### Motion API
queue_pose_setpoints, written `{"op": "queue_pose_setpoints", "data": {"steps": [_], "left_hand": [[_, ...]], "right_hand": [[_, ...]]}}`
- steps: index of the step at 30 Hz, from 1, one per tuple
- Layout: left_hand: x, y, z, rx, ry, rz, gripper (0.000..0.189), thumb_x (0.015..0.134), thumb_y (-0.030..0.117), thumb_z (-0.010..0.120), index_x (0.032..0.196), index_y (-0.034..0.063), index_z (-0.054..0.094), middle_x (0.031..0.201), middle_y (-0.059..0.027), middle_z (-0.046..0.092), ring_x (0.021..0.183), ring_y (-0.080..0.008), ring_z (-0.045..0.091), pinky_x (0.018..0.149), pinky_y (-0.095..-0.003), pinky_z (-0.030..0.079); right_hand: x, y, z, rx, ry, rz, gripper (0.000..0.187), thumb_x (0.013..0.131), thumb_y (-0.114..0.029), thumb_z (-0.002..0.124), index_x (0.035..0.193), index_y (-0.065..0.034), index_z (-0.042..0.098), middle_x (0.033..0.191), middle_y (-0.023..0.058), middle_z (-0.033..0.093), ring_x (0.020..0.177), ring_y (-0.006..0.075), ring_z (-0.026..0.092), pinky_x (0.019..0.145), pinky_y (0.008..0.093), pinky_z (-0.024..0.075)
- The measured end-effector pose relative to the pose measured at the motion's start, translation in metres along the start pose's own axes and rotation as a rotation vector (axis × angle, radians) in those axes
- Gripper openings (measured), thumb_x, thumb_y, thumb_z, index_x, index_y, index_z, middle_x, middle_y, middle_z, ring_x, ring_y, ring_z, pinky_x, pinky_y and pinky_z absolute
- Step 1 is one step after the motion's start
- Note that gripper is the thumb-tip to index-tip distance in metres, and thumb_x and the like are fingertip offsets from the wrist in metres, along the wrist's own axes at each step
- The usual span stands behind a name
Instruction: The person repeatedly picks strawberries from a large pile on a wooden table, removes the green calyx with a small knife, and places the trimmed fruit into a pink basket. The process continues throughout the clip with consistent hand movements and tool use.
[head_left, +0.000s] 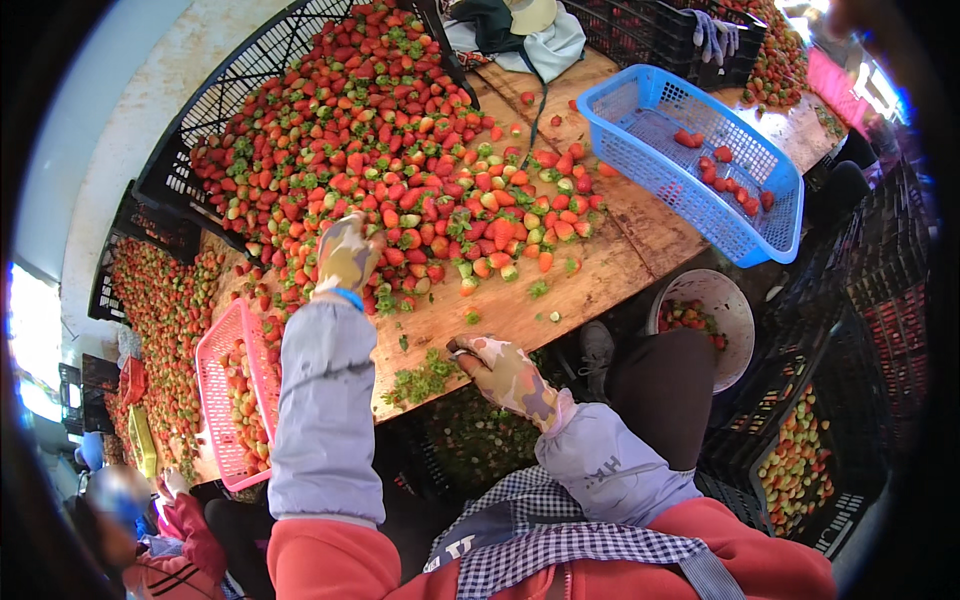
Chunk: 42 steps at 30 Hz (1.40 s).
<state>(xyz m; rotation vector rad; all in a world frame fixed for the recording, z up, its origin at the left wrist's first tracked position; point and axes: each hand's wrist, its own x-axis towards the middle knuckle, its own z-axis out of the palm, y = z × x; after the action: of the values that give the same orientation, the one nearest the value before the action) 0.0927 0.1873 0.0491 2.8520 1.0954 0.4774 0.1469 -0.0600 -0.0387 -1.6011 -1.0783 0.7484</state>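
Observation:
A large heap of strawberries (420, 172), many with green caps, spills from a tipped black plastic crate (259, 56) onto a wooden tabletop (600, 300). My left hand (346, 251), in a camouflage-patterned glove, reaches into the near left side of the heap. Its fingers are bent among the berries, and whether one is held is unclear. At the table's front edge is my right hand (510, 379), gloved alike, with dark-stained fingertips. Its fingers are curled and anything inside them is hidden. Beside it lies a small pile of green strawberry caps (421, 381).
A blue plastic basket (626, 146) with several berries sits at right. Below it stands a white bucket (739, 330) holding strawberries. A pink basket (217, 405) of pale berries is left. Black crates (847, 480) crowd the right. Another person (176, 547) is at lower left.

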Motion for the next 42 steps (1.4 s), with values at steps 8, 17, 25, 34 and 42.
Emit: {"op": "queue_pose_setpoints", "data": {"steps": [8, 17, 25, 34, 42], "left_hand": [[-0.034, 0.002, 0.006, -0.582, -0.162, -0.159, 0.039, 0.082, 0.014, 0.056, 0.119, 0.0013, 0.053, 0.097, -0.0133, 0.062, 0.087, -0.0274, 0.064, 0.074, -0.0362, 0.053], [-0.136, 0.052, 0.029, -1.691, -0.179, -0.641, 0.022, 0.083, 0.007, 0.062, 0.103, 0.0044, 0.054, 0.09, -0.009, 0.064, 0.079, -0.0241, 0.066, 0.066, -0.0337, 0.056], [-0.159, 0.073, 0.03, -1.464, -0.161, -0.411, 0.02, 0.08, 0.005, 0.064, 0.1, 0.0, 0.061, 0.093, -0.0088, 0.064, 0.08, -0.0176, 0.063, 0.074, -0.0295, 0.053], [-0.101, 0.011, 0.009, -0.636, 0.096, -0.403, 0.029, 0.075, 0.023, 0.068, 0.089, -0.0004, 0.06, 0.076, -0.0115, 0.062, 0.067, -0.0207, 0.059, 0.061, -0.0319, 0.046], [-0.037, -0.013, 0.038, 0.242, 0.06, -0.263, 0.06, 0.074, 0.025, 0.068, 0.124, -0.0001, 0.048, 0.11, -0.0194, 0.059, 0.101, -0.0348, 0.057, 0.083, -0.0418, 0.048]], "right_hand": [[0.007, 0.002, 0.001, 0.11, 0.167, 0.022, 0.021, 0.089, -0.02, 0.054, 0.107, -0.0097, 0.059, 0.095, 0.0178, 0.062, 0.087, 0.0366, 0.059, 0.074, 0.0423, 0.047], [0.001, 0.002, 0.017, 0.092, 0.461, -0.14, 0.022, 0.089, -0.017, 0.055, 0.107, -0.0075, 0.059, 0.093, 0.0184, 0.062, 0.082, 0.0369, 0.061, 0.069, 0.0404, 0.0485], [-0.004, 0.004, 0.011, 0.386, 0.343, 0.094, 0.022, 0.09, -0.015, 0.054, 0.106, -0.0017, 0.06, 0.087, 0.0125, 0.063, 0.076, 0.0231, 0.061, 0.067, 0.0322, 0.048], [-0.001, 0.004, 0.007, 0.306, 0.109, 0.074, 0.02, 0.089, -0.015, 0.055, 0.103, -0.0027, 0.061, 0.092, 0.0147, 0.064, 0.083, 0.0283, 0.062, 0.075, 0.0348, 0.047], [0.001, 0.009, 0.005, 0.098, 0.105, 0.052, 0.02, 0.089, -0.02, 0.054, 0.106, -0.0119, 0.062, 0.095, 0.0154, 0.063, 0.085, 0.0332, 0.061, 0.073, 0.0387, 0.0469]]}}
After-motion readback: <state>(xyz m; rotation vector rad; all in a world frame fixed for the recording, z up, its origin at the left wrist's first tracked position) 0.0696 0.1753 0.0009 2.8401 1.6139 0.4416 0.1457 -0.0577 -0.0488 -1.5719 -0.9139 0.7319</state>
